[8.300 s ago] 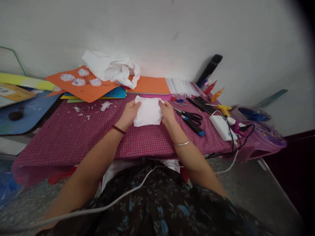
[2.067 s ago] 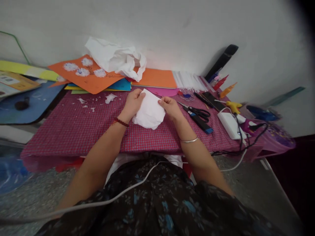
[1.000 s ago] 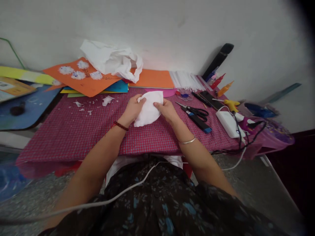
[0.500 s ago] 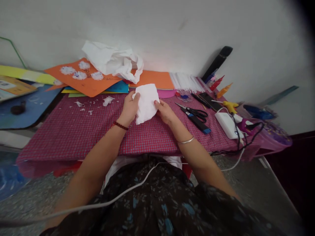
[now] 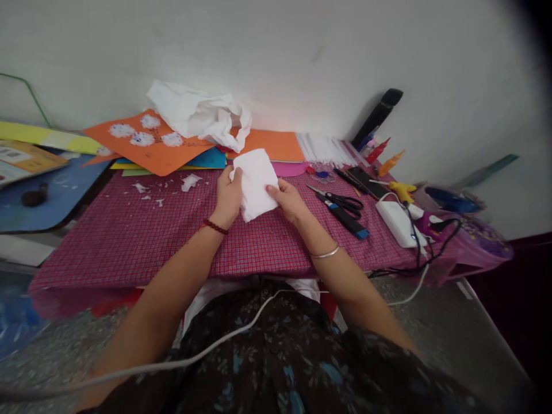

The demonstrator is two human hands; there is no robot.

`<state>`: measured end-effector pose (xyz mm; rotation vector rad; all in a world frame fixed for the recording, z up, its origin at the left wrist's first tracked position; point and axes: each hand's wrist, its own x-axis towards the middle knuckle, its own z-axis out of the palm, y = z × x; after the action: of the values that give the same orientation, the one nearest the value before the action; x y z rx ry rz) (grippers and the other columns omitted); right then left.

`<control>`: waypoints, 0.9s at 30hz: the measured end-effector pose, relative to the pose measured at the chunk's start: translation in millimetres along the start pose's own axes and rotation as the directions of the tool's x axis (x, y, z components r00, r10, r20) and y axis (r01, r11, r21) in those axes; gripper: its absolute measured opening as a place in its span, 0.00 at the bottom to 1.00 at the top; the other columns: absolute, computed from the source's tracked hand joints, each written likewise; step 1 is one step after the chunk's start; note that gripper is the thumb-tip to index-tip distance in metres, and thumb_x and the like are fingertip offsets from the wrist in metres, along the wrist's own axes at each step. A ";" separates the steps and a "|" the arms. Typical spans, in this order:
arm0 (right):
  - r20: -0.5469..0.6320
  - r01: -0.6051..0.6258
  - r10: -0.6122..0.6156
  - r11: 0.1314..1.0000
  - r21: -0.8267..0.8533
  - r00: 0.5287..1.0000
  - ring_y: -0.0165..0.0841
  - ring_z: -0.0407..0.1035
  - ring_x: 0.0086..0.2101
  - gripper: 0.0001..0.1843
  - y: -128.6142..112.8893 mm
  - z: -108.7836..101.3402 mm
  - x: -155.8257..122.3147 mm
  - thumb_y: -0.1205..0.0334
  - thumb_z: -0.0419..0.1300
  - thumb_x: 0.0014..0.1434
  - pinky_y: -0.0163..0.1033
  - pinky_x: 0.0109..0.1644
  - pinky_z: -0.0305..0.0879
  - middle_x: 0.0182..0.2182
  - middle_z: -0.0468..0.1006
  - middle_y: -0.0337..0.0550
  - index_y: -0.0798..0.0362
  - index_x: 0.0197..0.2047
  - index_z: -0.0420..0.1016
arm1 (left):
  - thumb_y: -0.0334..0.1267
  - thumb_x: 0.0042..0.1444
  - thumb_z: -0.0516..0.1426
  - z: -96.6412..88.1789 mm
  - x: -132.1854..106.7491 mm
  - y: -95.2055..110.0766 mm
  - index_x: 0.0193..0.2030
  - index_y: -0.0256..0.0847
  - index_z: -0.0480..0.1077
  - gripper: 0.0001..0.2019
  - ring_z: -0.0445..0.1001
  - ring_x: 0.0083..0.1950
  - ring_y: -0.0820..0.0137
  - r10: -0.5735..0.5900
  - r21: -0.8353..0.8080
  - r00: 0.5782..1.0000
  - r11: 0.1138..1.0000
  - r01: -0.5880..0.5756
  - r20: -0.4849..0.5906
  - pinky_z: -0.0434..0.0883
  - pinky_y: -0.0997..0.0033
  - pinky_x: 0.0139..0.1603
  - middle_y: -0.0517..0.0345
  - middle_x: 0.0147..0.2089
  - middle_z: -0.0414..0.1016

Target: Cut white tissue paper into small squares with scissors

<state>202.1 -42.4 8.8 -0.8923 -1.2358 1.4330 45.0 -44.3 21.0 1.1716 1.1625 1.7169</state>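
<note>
A folded piece of white tissue paper (image 5: 254,181) is held up a little above the red checked tablecloth (image 5: 129,230). My left hand (image 5: 227,195) pinches its left edge with thumb and fingers closed. My right hand (image 5: 288,198) grips its lower right edge, fingers closed on it. A red bead bracelet is on my left wrist and a silver bangle on my right.
Black scissors (image 5: 340,201) and a blue-tipped cutter (image 5: 347,221) lie right of my hands. A white power bank (image 5: 394,215), glue gun (image 5: 403,190) and cables sit farther right. Orange card with white flowers (image 5: 146,144), crumpled white tissue (image 5: 198,115) and coloured sheets lie at the back. Paper scraps (image 5: 185,183) dot the cloth.
The tissue was flat on the cloth between both hands. It has since been lifted, folded narrower and turned more upright, with my hands closer together.
</note>
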 end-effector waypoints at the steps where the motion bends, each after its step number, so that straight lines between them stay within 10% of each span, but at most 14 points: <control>1: -0.010 -0.004 0.004 1.000 0.002 1.000 0.32 0.70 0.28 0.24 0.1 0.4 -0.3 0.45 0.74 0.41 0.38 0.33 0.68 0.30 0.79 0.39 0.50 0.36 0.75 | 0.50 0.58 0.58 2.2 -2.6 -0.1 0.42 0.40 0.69 0.15 0.75 0.38 0.67 -0.023 -0.031 0.999 0.999 0.024 0.039 0.72 0.68 0.38 0.52 0.39 0.76; 13: 0.044 0.110 -0.103 0.967 -0.228 0.994 0.31 0.66 0.27 0.16 0.5 -7.0 2.4 0.46 0.66 0.49 0.36 0.33 0.62 0.25 0.75 0.34 0.50 0.33 0.76 | 0.47 0.60 0.57 -4.3 9.5 7.7 0.41 0.42 0.70 0.12 0.78 0.44 0.66 -0.051 -0.105 0.998 0.993 0.048 -0.024 0.75 0.67 0.43 0.51 0.43 0.79; 17: 0.140 0.161 -0.141 0.976 -0.144 0.980 0.32 0.68 0.33 0.17 -11.8 -8.1 -3.3 0.46 0.68 0.49 0.37 0.39 0.65 0.32 0.77 0.36 0.49 0.35 0.76 | 0.45 0.59 0.59 -12.5 14.0 14.8 0.42 0.42 0.71 0.10 0.77 0.36 0.67 -0.188 -0.081 0.975 0.977 0.198 0.120 0.74 0.67 0.38 0.53 0.37 0.79; 27: -0.174 0.186 -0.222 0.962 -0.199 0.960 0.28 0.61 0.25 0.10 -14.1 -12.4 0.8 0.56 0.64 0.52 0.35 0.30 0.59 0.22 0.67 0.32 0.50 0.27 0.69 | 0.39 0.53 0.61 -23.4 16.1 16.0 0.35 0.39 0.73 0.06 0.74 0.27 0.67 -0.313 0.049 0.893 0.948 0.314 0.323 0.69 0.69 0.29 0.54 0.28 0.76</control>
<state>216.7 -39.1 20.1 -0.9717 -1.2831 1.0556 16.6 -40.9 36.5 1.1422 1.0716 1.2260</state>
